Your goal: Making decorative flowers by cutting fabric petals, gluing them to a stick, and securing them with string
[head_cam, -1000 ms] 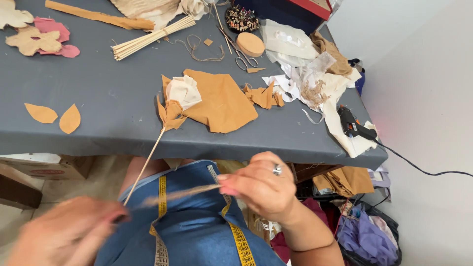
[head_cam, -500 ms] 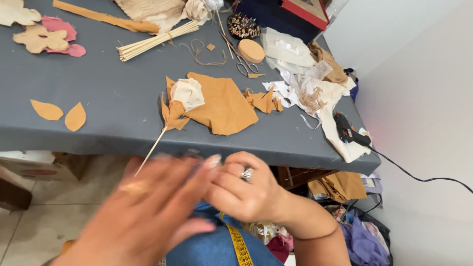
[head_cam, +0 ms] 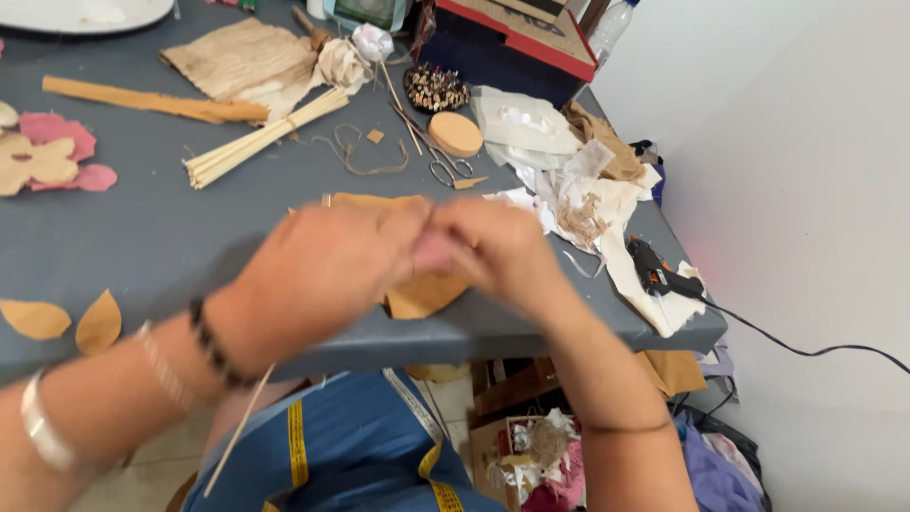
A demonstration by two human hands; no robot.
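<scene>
My left hand [head_cam: 327, 270] and right hand [head_cam: 493, 251] meet over the near edge of the table [head_cam: 171, 237], fingertips pinched together; blur hides what they pinch, so I cannot tell. Under them lies the tan cloth [head_cam: 422, 294], one corner poking out toward me. It looks thin, light and floppy, likely to fray; best taken by an edge or corner. A thin stick [head_cam: 237, 431] slants down below the table edge. Scissors [head_cam: 444, 169] lie farther off, glue gun [head_cam: 659, 277] to the right.
</scene>
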